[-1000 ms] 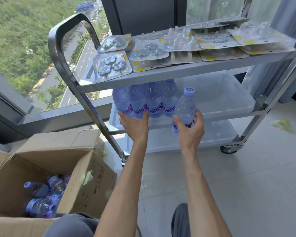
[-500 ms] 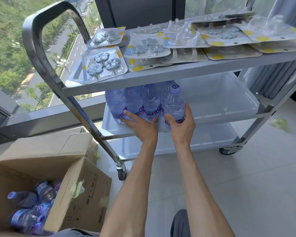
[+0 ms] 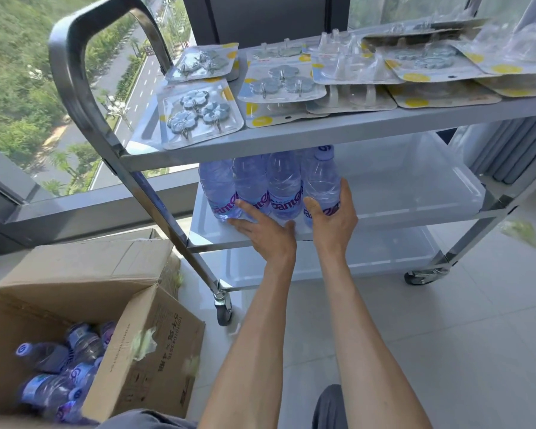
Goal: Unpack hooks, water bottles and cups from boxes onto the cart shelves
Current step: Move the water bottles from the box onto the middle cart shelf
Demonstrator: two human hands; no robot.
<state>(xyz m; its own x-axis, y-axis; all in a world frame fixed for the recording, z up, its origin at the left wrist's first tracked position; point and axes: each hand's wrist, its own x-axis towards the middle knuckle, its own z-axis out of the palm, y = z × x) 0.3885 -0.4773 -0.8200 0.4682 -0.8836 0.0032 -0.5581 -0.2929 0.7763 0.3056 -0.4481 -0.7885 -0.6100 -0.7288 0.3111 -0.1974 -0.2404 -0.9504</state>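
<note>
Your right hand (image 3: 331,222) is clamped round the lower body of a water bottle (image 3: 321,184), thumb on its left side, fingers wrapped round the right. That bottle stands upright on the cart's middle shelf (image 3: 415,193), at the right end of a row of bottles (image 3: 251,187), touching its neighbour. Its cap sits just under the top shelf edge.

Your left hand (image 3: 262,232) is just left of that grip, fingers straight and spread, pressing vs. the bases of the row's bottles; it holds nothing.

Above both hands, the top shelf (image 3: 291,139) carries hook packs (image 3: 198,114) laid flat, some overlapping. Below the grip is the bottom shelf (image 3: 369,258).

Down and left of your left arm, an open cardboard box (image 3: 155,345) sits on the floor w/ more bottles (image 3: 59,370) lying inside. The box is near the cart's front-left caster (image 3: 224,311), not touching it.
</note>
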